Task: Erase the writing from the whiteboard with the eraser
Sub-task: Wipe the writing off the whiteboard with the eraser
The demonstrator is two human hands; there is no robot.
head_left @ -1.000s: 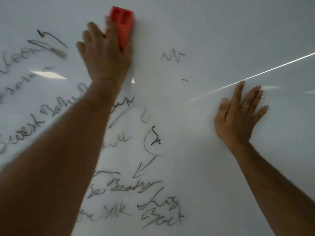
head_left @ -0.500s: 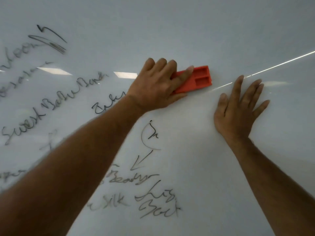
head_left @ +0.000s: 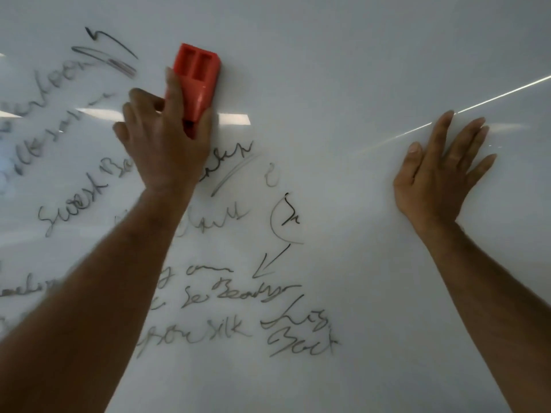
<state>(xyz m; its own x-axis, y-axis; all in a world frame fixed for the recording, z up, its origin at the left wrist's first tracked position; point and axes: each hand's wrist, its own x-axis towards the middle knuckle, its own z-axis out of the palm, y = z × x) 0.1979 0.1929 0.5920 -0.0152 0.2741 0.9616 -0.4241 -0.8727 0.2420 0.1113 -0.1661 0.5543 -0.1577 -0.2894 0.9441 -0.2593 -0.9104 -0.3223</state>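
Note:
The whiteboard (head_left: 343, 70) fills the whole view. My left hand (head_left: 162, 144) grips a red eraser (head_left: 198, 81) and presses it flat on the board at the upper left of centre, long side pointing up. Black handwriting (head_left: 235, 317) covers the left and lower middle of the board, with scribbles (head_left: 110, 52) just left of the eraser and a circle with an arrow (head_left: 283, 228) near the centre. My right hand (head_left: 441, 174) lies flat on the bare right part of the board, fingers spread, holding nothing. My left forearm hides some of the writing.
Ceiling lights show as bright reflections (head_left: 235, 119) beside the eraser. A thin bright line (head_left: 492, 98) runs across the upper right of the board, passing my right hand's fingertips.
My left hand has swept the eraser from the middle right back up and to the left, turning it upright. The small marks at the upper middle are gone. My right hand has stayed in place.

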